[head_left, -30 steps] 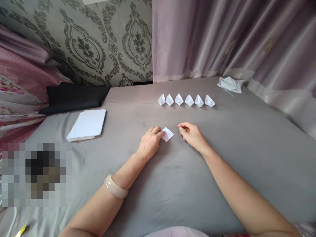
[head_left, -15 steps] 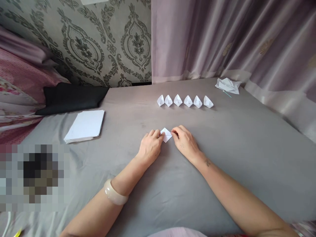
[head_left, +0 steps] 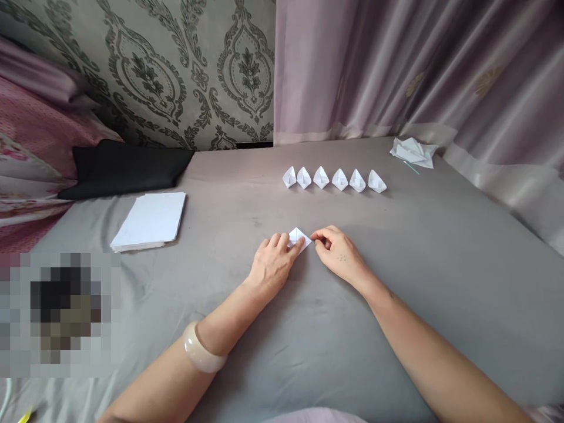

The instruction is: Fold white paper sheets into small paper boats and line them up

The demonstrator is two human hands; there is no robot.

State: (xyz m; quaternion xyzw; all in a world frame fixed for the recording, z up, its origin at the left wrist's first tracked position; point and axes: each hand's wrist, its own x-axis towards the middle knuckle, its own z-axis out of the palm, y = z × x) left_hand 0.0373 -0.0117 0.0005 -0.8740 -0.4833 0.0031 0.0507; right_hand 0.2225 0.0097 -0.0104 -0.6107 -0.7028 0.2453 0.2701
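Note:
A small diamond of folded white paper (head_left: 296,234) lies on the grey cloth surface, creases showing across its top. My left hand (head_left: 271,261) grips its left side, with the thumb stretched over the front face and the fingers curled at the far left edge. At the right corner, the thumb and index finger of my right hand (head_left: 340,254) are pinched together on the tip of the paper. Beyond my hands stands a row of several folded white paper boats (head_left: 321,177), set side by side.
On the left is a stack of white paper sheets (head_left: 152,220), with a black cloth (head_left: 127,167) behind it. More folded white paper (head_left: 414,151) and a thin light-blue stick (head_left: 412,168) lie at the far right by the curtain (head_left: 326,70). The lower left is pixelated.
My left thumb has slid right across the paper toward its right corner. My right hand has shifted slightly right, still at that corner. The view has moved a little.

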